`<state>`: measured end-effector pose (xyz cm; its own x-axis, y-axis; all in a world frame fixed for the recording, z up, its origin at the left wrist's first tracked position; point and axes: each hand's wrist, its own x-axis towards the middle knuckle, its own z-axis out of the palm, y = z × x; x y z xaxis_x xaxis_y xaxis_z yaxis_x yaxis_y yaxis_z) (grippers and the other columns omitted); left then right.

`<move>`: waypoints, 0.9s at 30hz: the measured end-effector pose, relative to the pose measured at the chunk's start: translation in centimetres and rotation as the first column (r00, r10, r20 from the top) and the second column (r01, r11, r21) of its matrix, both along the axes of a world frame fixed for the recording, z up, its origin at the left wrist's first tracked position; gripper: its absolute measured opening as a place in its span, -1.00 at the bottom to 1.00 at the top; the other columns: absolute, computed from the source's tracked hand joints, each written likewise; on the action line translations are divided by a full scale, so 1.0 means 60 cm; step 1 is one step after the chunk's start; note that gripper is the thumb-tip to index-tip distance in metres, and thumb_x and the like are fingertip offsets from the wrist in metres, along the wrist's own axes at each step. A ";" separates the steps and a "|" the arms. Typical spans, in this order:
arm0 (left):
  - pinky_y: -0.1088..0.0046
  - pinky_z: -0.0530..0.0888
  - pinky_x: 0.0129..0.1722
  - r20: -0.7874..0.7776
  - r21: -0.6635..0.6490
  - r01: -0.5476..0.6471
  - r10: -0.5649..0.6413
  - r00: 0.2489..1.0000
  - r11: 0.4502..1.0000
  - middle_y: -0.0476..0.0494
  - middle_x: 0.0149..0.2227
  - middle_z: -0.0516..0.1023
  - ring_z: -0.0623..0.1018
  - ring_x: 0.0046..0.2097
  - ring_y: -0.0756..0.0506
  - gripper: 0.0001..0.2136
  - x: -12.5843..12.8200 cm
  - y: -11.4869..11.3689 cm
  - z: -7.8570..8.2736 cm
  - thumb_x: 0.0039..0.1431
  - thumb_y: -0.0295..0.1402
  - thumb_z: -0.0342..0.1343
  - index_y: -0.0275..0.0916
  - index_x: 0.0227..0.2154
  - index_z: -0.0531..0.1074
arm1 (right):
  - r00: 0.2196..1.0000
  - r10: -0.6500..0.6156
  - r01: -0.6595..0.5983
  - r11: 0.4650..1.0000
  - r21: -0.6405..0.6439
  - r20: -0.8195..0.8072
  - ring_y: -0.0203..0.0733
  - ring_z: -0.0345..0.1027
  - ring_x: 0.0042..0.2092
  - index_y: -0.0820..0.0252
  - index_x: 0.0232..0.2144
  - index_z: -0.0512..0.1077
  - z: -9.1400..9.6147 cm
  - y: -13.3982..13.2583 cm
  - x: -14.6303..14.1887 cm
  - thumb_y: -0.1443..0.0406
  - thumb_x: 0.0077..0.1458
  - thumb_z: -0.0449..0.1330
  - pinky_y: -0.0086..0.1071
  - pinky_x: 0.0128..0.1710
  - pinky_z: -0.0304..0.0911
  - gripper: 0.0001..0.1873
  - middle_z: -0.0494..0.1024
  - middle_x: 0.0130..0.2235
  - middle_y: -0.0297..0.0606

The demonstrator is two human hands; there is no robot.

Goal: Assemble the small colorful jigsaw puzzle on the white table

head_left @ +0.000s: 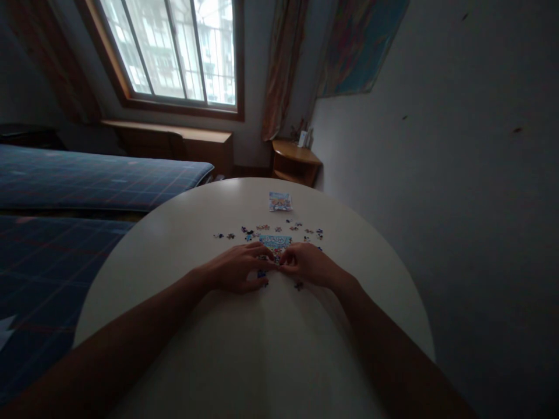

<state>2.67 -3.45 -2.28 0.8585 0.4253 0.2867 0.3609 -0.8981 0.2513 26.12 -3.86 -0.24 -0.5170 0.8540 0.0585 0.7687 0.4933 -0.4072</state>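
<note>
A small, partly built jigsaw (275,241) lies on the round white table (183,244). Both hands rest at its near edge, fingertips meeting. My left hand (239,267) lies palm down with fingers curled onto the table, touching pieces at the puzzle's lower left. My right hand (309,263) has its fingers pinched together at the puzzle's lower edge; what they hold is hidden. Several loose pieces (248,234) are scattered in a row behind the puzzle, and one more loose piece (299,286) lies near my right wrist. A small picture card (280,201) lies farther back.
A bed with a blue plaid cover (87,180) stands to the left of the table. A wall is close on the right. Behind are a window (174,52), a wooden desk (183,139) and a corner shelf (294,160).
</note>
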 end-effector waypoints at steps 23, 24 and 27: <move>0.15 0.36 0.20 0.010 -0.035 0.025 -0.025 1.000 0.999 -0.17 0.16 0.44 0.39 0.19 -0.23 -0.58 0.007 -0.003 0.005 0.21 -0.36 0.13 -0.08 0.14 0.38 | 0.995 0.063 -0.067 0.996 0.056 0.076 -0.23 0.46 -0.31 0.12 -0.40 0.63 0.007 -0.001 0.003 0.33 0.08 0.29 -0.43 -0.29 0.18 -0.91 0.64 -0.34 -0.26; 0.15 0.36 0.20 0.018 -0.033 0.027 -0.027 0.999 0.999 -0.18 0.15 0.45 0.40 0.18 -0.23 -0.59 0.007 -0.003 0.004 0.21 -0.35 0.13 -0.10 0.13 0.39 | 0.991 0.085 -0.093 0.994 0.065 0.104 -0.22 0.46 -0.30 0.11 -0.40 0.63 0.011 -0.003 0.001 0.35 0.08 0.28 -0.42 -0.27 0.19 -0.89 0.64 -0.33 -0.25; 0.17 0.36 0.20 0.033 -0.032 0.032 -0.031 0.999 0.999 -0.18 0.12 0.48 0.42 0.16 -0.22 -0.61 0.009 -0.002 0.001 0.20 -0.35 0.13 -0.14 0.11 0.40 | 0.974 0.102 -0.120 0.990 0.078 0.204 -0.19 0.47 -0.31 0.09 -0.38 0.65 0.021 -0.011 -0.004 0.38 0.07 0.27 -0.39 -0.28 0.20 -0.85 0.64 -0.33 -0.23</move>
